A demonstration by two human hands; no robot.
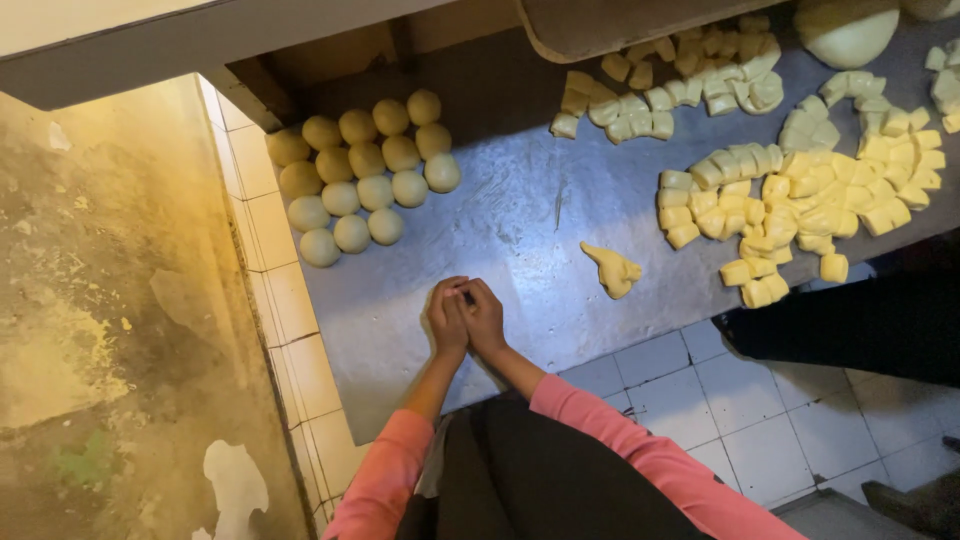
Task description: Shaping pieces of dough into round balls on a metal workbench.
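**Dough rolling at the metal counter**

Left hand (447, 318) and right hand (484, 315) are pressed together, cupped shut; a dough piece between them is presumed but hidden. Step: shaping. Next calls for placing beside the dough balls (364, 176); a loose lump (612, 270) lies near

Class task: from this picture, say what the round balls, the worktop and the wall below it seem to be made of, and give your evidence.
Round balls: probably soft dough, pale yellow, matt and smooth.
Worktop: likely sheet metal, grey with a dull sheen.
Wall: glazed ceramic tiles, with visible grout lines.
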